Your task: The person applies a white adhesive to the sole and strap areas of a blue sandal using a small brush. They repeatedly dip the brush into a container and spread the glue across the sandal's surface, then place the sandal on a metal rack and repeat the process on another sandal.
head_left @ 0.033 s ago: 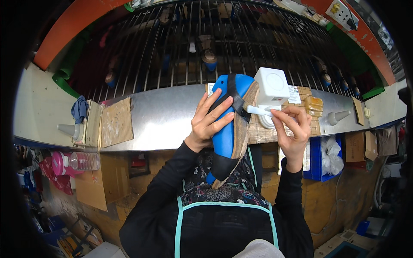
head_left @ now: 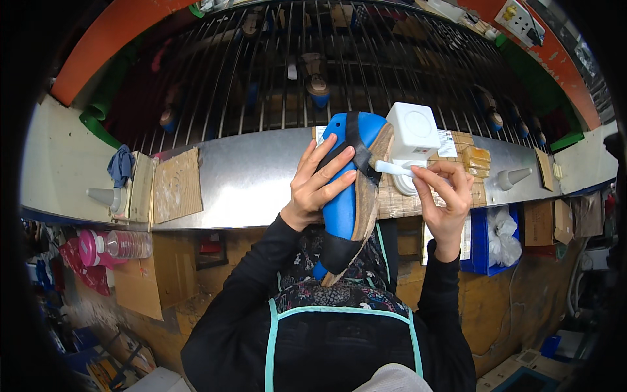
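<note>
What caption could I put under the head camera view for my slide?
Left hand holds a strapped sandal on a blue last; right hand holds a slim white tool at its side.

left hand (head_left: 309, 193) grips sandal (head_left: 367, 199) (black-strapped)

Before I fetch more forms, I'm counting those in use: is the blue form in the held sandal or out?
In: black straps cross over the blue form, which lies along the sandal's brown sole.

One head-worn fisheye looks down on the workbench (head_left: 241, 176) from near above
</note>
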A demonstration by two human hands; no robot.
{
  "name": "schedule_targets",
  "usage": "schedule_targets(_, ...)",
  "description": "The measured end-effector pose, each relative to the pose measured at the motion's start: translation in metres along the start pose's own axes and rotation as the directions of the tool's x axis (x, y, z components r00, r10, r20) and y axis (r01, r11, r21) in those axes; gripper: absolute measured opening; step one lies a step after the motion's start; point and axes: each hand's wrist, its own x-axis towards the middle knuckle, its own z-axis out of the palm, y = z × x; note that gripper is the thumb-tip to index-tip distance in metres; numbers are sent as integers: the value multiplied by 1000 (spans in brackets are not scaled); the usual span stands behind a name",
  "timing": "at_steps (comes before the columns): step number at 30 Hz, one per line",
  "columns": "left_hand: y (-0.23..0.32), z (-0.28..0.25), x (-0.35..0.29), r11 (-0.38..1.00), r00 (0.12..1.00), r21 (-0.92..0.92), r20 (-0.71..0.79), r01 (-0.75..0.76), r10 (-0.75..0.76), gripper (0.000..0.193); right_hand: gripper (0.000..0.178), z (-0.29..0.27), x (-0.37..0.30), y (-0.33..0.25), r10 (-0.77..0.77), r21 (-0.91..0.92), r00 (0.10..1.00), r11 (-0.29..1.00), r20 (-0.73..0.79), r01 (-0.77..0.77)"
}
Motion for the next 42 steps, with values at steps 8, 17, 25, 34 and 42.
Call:
schedule_targets(8,-7,0,8,1000,1000,-9,16,-10,10,49,23,-1,8,5,-51,-17,998,999,25,52)
schedule_targets(17,-9,0,12,1000,1000,-12,12,-16,16,40,24,-3,10,5,-78,8,995,997,56,77)
schedule_targets(25,-13,13,11,992,993,-121,-112,17,-31,43,23,8,7,8,111,207,994,973,-20,-105)
schedule_targets(34,-20,24,7,996,958,-76,-281,36,-56,40,18,15,-12,3,214,462,973,856,90,-231)
schedule_targets(42,-25,17,5,999,957,36,-289,38,-26,44,15,21,-56,-24,404,652,882,605,243,-457)
